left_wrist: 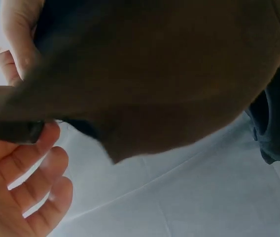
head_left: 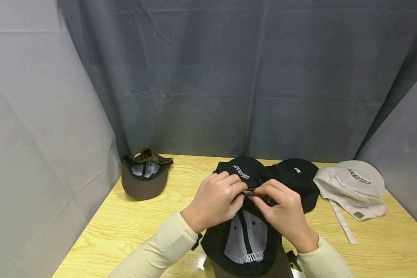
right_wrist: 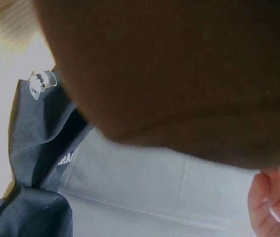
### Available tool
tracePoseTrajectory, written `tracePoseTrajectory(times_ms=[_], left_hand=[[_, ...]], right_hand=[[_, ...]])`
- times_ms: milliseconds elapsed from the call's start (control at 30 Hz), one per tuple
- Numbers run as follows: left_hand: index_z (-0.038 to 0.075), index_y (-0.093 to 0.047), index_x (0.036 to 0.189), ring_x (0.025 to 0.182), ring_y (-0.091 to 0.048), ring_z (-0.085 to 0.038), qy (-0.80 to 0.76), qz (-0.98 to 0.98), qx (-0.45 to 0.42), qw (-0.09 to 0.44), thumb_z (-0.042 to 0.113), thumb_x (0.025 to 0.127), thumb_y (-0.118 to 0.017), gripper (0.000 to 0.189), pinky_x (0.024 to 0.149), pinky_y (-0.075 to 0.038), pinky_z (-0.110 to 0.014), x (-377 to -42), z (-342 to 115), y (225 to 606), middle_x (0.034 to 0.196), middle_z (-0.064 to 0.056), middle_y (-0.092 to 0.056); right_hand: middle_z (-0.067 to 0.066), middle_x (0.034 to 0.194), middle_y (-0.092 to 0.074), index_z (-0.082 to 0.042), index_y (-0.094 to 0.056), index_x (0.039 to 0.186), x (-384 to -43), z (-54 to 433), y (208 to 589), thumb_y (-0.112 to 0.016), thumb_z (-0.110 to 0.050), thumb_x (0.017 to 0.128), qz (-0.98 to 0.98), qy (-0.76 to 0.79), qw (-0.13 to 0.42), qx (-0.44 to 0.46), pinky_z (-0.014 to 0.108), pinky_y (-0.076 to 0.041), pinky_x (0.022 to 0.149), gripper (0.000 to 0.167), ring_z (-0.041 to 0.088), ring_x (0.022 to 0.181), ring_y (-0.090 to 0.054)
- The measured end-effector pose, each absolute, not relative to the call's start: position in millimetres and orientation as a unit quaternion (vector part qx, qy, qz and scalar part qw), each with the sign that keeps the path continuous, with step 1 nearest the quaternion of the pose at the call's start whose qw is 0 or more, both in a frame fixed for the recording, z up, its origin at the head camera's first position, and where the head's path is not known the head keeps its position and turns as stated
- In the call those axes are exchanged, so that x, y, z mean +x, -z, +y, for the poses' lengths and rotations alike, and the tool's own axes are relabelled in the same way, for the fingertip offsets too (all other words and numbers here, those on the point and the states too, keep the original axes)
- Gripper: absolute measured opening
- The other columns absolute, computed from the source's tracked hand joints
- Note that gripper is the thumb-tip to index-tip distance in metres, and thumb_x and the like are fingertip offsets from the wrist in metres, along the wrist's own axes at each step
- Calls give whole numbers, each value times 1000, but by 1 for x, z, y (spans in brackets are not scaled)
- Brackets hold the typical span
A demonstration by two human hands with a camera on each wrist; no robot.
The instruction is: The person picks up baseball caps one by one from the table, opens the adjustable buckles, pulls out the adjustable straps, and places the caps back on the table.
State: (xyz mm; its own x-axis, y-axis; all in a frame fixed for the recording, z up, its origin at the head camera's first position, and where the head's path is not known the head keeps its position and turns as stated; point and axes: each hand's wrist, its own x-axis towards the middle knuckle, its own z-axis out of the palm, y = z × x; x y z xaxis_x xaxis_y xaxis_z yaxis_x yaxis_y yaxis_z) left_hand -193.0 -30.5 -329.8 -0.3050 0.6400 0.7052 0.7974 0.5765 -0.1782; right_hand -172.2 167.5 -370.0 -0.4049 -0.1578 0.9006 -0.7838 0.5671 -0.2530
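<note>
In the head view, a brown cap (head_left: pixel 251 268) is held crown-down near the table's front, its dark-edged grey lining facing up with lettering showing in reverse. My left hand (head_left: pixel 215 199) pinches one side of its back strap (head_left: pixel 249 192), where a small metal buckle shows. The other side of the strap is pinched by my right hand (head_left: pixel 285 212), and the fingertips of both hands nearly meet. From the left wrist, the brown crown (left_wrist: pixel 179 74) fills much of the picture. The right wrist view shows the brown crown (right_wrist: pixel 179 74) close up, with some fingers (right_wrist: pixel 265 202) at the right edge.
A second brown cap (head_left: pixel 144 189) lies upturned at the table's back left. Behind my hands are a black lettered cap (head_left: pixel 238 166) and a black cap with a small white logo (head_left: pixel 295 179). A beige cap (head_left: pixel 354 193), strap loose, lies right. Grey curtains surround the table.
</note>
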Motion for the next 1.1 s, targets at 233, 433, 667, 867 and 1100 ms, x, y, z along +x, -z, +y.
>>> tracePoseTrajectory(times_ms=[233, 433, 667, 867, 1100], left_hand=[[21, -75, 93, 75, -58, -9, 101, -803, -454, 373, 27, 86, -75, 10, 62, -45, -22, -193, -31, 334, 87, 9, -69], [20, -75, 93, 75, -60, -9, 92, -800, -454, 381, 22, 85, -72, 8, 63, -46, -22, -193, -32, 335, 87, 9, -70], [19, -76, 90, 73, -60, -9, 117, -806, -440, 379, 15, 82, -71, 10, 65, -51, -23, -196, -50, 323, 85, 8, -70], [19, -75, 88, 70, -61, -9, 127, -812, -423, 382, 12, 80, -71, 11, 62, -51, -26, -197, -74, 304, 81, 9, -68], [17, -76, 94, 63, -65, -12, 72, -829, -403, 380, 14, 83, -70, 12, 52, -52, -34, -212, -105, 261, 84, 5, -68]], right_hand=[[-5, 77, -68, -11, -75, 80, -171, 168, 370, -61, -41, 95, -770, -338, 459, 287, 12, -43, 61, 37, 5, 63, -55], [-6, 77, -66, -11, -73, 79, -170, 167, 372, -67, -35, 93, -770, -346, 444, 300, 11, -42, 60, 28, 3, 64, -52], [-7, 85, -67, -15, -73, 88, -160, 170, 371, -86, -6, 70, -805, -339, 390, 290, 11, -45, 70, 24, 4, 74, -55], [-11, 96, -65, -20, -72, 96, -141, 184, 380, -86, -10, 70, -856, -292, 342, 254, 10, -44, 76, 31, 4, 81, -57], [-17, 106, -60, -27, -69, 103, -116, 202, 396, -86, -15, 72, -903, -236, 283, 219, 11, -47, 75, 38, -2, 83, -58]])
